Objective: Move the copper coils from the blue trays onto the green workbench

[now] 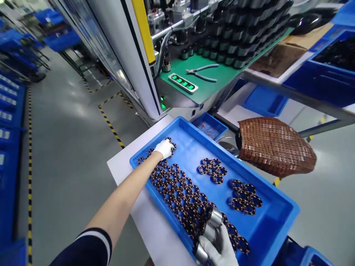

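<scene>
In a blue tray [177, 127] stand many round black parts with copper-coloured windings [177, 184], packed close together along its near side. My left hand [164, 148], in a white glove, reaches to the tray's far left corner, its fingers curled around a few wound rings [172, 145]. Close to me at the tray's near edge, my gloved right hand [217, 245] is closed on several silver metal cylinders [210, 232] with dark ends. Two smaller groups of wound rings [213, 170] stand apart on the tray floor towards the right.
The tray rests on a white table [155, 225]. Behind it is a green work surface [191, 87] with cutting pliers [202, 72], a green-lit button panel [183, 82] and stacked silver-and-black cylinders [244, 48]. A brown woven seat [277, 146] stands beyond the tray's right side.
</scene>
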### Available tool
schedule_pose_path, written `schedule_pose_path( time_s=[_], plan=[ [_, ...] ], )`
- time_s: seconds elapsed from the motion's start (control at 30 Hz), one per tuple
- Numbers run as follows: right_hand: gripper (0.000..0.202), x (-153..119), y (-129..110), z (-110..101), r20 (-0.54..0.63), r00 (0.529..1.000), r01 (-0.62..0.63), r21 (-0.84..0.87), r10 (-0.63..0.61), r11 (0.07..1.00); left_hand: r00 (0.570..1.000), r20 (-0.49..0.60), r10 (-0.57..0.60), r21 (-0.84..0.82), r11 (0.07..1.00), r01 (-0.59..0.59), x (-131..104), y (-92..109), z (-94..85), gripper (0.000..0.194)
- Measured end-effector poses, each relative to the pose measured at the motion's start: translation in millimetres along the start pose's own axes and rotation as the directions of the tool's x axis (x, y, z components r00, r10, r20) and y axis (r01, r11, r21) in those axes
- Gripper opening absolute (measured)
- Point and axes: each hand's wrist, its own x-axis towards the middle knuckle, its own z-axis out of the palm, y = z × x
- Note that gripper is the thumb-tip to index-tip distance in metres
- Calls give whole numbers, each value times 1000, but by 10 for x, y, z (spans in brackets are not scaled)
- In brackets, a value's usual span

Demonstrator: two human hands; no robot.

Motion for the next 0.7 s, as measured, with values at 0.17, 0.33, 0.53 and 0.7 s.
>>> schedule_pose_path(
  time_s=[0.17,0.33,0.53,0.7],
  plan=[
    [71,507,-362,313,26,991,132,-136,-130,982,970,200,136,89,984,-157,-154,-48,52,41],
    [68,1054,-759,595,122,968,247,-327,-218,912,904,397,160,145,961,-234,-233,-76,-152,49],
    [58,1689,-1180,1053,152,932,322,-762,-329,561,857,488,169,280,899,-337,-118,-155,-367,58],
    [59,1992,-1230,1328,185,951,194,-981,-247,13,929,306,210,334,890,-311,-193,-256,-278,60]
  ],
)
